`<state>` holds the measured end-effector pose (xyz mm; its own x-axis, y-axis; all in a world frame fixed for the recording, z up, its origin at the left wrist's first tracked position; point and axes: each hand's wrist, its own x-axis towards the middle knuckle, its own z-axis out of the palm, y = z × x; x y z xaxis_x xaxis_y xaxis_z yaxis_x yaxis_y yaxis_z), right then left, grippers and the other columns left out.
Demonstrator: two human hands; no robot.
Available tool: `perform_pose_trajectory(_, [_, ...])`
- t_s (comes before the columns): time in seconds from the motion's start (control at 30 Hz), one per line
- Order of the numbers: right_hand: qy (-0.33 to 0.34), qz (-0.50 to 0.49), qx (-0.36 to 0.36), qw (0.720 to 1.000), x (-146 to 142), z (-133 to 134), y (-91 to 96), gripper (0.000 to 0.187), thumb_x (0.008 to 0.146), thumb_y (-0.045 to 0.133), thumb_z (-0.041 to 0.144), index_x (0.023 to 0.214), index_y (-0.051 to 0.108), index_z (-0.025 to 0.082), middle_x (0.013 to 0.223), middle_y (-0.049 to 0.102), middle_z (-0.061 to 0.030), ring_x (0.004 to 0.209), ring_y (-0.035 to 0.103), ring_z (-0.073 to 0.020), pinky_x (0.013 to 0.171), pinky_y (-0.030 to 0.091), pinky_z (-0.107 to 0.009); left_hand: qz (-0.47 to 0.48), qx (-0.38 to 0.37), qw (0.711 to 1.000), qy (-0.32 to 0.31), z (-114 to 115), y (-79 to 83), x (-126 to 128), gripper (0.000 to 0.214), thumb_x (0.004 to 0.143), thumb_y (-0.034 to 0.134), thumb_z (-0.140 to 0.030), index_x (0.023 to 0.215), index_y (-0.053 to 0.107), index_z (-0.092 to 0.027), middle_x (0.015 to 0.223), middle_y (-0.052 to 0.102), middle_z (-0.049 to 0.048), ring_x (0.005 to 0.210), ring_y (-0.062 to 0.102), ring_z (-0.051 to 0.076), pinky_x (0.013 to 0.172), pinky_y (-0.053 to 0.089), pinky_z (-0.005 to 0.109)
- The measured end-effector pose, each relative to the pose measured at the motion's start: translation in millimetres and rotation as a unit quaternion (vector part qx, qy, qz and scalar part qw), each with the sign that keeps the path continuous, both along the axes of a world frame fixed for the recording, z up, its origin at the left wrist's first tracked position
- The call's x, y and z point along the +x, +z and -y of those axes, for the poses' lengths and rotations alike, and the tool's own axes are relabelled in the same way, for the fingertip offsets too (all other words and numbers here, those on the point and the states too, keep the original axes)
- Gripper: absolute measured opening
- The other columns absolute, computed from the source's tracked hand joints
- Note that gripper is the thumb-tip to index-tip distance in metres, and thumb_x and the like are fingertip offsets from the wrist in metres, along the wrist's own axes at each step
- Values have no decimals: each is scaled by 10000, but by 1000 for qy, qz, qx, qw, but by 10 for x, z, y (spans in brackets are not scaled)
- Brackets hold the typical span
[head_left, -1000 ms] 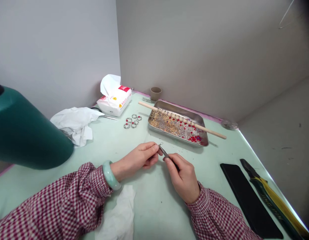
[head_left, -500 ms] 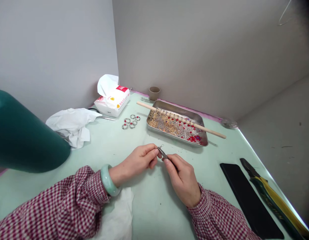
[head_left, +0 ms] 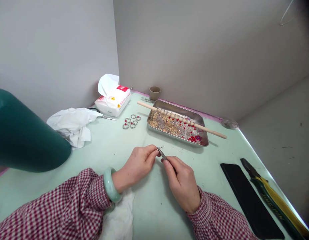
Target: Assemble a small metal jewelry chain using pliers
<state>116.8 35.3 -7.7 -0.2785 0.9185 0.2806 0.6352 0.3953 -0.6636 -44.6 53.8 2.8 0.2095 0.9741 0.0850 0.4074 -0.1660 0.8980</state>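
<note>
My left hand [head_left: 138, 163] is closed in a pinch on a small wire loop [head_left: 160, 147] just above the pale green table [head_left: 112, 146]. My right hand [head_left: 182, 181] is closed around thin metal pliers [head_left: 162, 154], whose tip meets the wire at my left fingertips. Both sleeves are red-and-white check, and a jade bangle [head_left: 110, 184] sits on my left wrist. Beyond the hands, a steel tray [head_left: 176, 110] holds gold and red beads, with a wooden dowel [head_left: 211, 132] laid across it. Several finished beaded rings [head_left: 131, 121] lie left of the tray.
A tissue pack [head_left: 113, 100], crumpled tissue [head_left: 72, 123] and scissors [head_left: 106, 117] lie at the back left; a small cup [head_left: 154, 92] stands by the wall. A dark green rounded object [head_left: 24, 136] fills the left. A black case [head_left: 249, 196] and yellow-handled cutters [head_left: 269, 198] lie right. Tissue [head_left: 119, 216] rests under my left forearm.
The view has shifted slightly; both hands stay together at the same spot, with small adjustments of the fingers on the wire and pliers.
</note>
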Motion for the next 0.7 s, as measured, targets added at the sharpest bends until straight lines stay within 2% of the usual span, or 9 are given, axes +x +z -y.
perform_pose_trajectory(0.47, [13,67,80,994,42,-26,-54,215,912,401,209,911,605,143,727,573,-55,677,524,-167,639,401,-291,-28,4,1000,9,13,7,4,338,878,409,-227,542,403,-190,449,379,-57,470,379,106,563,290,251])
perform_pose_trajectory(0.7, [-23,118,86,989,28,-70,-107,202,909,403,227,930,588,149,809,586,-75,788,531,-199,715,404,-321,35,-58,998,3,-39,-22,8,299,884,378,-295,610,438,-191,490,446,-47,502,425,120,577,335,254])
